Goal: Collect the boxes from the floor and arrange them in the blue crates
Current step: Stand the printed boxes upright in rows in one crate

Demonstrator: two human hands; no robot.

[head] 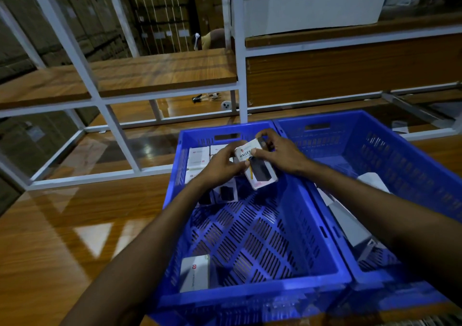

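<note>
Two blue perforated crates stand side by side on a wooden surface: the left crate (252, 293) and the right crate (390, 135). Both my hands hold a small stack of white boxes (260, 169) with dark prints above the far part of the left crate. My left hand (222, 165) grips the stack's left side, my right hand (280, 153) its top and right side. Several white boxes (198, 157) lie in rows at the left crate's far end, and one white box (193, 273) leans in its near left corner. Larger white boxes (350, 225) lie in the right crate.
A white metal shelf frame (240, 76) with wooden boards rises behind the crates. Small objects (207, 97) lie on a lower board. The glossy wooden surface (75, 225) extends to the left. A person's shape (212, 38) shows far behind the rack, among stacked cartons.
</note>
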